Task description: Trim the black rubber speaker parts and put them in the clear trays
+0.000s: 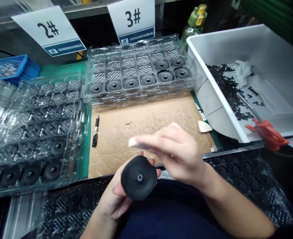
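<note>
My left hand [115, 196] is curled around a round black disc part [138, 177] with a small ring at its centre, held low in front of me. Just above it, my right hand [175, 151] is blurred by motion; its fingers reach left over the disc with a pale tip [133, 142] at the end. I cannot tell whether that tip is a fingernail, a finger cover or a small held object.
A clear blister tray [141, 71] at the back holds several black discs; another tray [34, 139] is at left. A brown cardboard sheet [146, 122] carries a black pen [95, 131]. A white bin [238, 76] of small black pieces stands right, red-handled tool [267, 131] on its rim.
</note>
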Tool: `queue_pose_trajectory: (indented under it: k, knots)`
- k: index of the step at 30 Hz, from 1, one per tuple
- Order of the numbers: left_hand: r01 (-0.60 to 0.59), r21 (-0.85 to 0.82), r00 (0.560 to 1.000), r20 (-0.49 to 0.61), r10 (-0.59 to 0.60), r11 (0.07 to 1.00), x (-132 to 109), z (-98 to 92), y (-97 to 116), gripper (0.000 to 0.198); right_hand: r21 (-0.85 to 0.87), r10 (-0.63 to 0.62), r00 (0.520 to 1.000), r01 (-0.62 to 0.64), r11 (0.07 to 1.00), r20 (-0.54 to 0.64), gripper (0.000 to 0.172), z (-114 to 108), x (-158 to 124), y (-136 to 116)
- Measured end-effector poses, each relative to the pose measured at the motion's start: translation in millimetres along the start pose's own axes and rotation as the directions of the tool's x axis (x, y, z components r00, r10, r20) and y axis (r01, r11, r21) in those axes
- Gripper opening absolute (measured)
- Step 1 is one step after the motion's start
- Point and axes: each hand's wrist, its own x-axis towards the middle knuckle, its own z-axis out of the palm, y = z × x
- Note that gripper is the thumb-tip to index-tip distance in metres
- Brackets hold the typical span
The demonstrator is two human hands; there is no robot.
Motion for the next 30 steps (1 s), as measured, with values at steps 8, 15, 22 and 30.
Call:
queue_pose_trajectory:
  k: [8, 15, 22, 30]
  knots:
    - [0.059, -0.112, 0.986, 0.161, -0.041, 0.992, 5.8, -6.9, 2.9, 0.058, 0.357, 0.621, 0.782, -0.569, 0.741, -0.043, 0.023, 10.9, -38.1, 25.0]
    - [0.086, -0.127, 0.976, 0.211, -0.058, 0.988, 6.8, -11.0, 4.9, 0.057, 0.391, 0.703, 0.709, -0.663, 0.638, 0.053, 0.024, 15.2, -42.6, 32.6]
    - [0.086, -0.161, 0.972, 0.231, -0.047, 0.983, 3.4, -13.4, 3.0, 0.051, 0.35, 0.677, 0.724, -0.673, 0.651, 0.134, 0.026, 21.9, -41.2, 29.4]
    - [0.077, -0.119, 0.974, 0.223, -0.049, 0.99, 4.1, -13.9, 3.3, 0.053, 0.318, 0.67, 0.73, -0.672, 0.669, 0.133, 0.027, 22.0, -43.7, 26.6]
